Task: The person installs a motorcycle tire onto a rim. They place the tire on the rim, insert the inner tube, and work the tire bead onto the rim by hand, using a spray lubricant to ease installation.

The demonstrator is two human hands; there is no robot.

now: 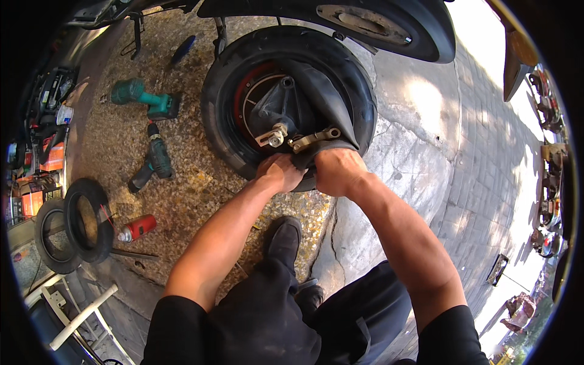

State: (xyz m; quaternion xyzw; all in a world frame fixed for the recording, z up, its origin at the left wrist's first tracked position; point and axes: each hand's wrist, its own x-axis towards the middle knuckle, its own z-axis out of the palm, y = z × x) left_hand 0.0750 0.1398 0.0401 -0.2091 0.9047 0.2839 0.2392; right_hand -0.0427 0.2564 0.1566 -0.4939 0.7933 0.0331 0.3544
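Observation:
A scooter wheel with a black tire (220,115) lies flat on the ground before me, its red rim (242,91) showing on the left. On it sit a dark hub plate (286,106), an axle nut (277,139) and a brass-coloured lever arm (313,140). A black inner tube (322,91) runs loose over the wheel's right side down to my hands. My left hand (281,173) is closed on the tube at the tire's near edge. Just right of it, my right hand (339,170) grips the same tube, fingers curled. Both sets of fingertips are mostly hidden.
A green impact wrench (140,98) and a dark cordless drill (155,159) lie on the left. Nearer are a red spray can (139,227) and two small tires (88,220). Vehicle bodywork with a wheel (365,24) overhangs the far side. My shoe (284,237) stands close below.

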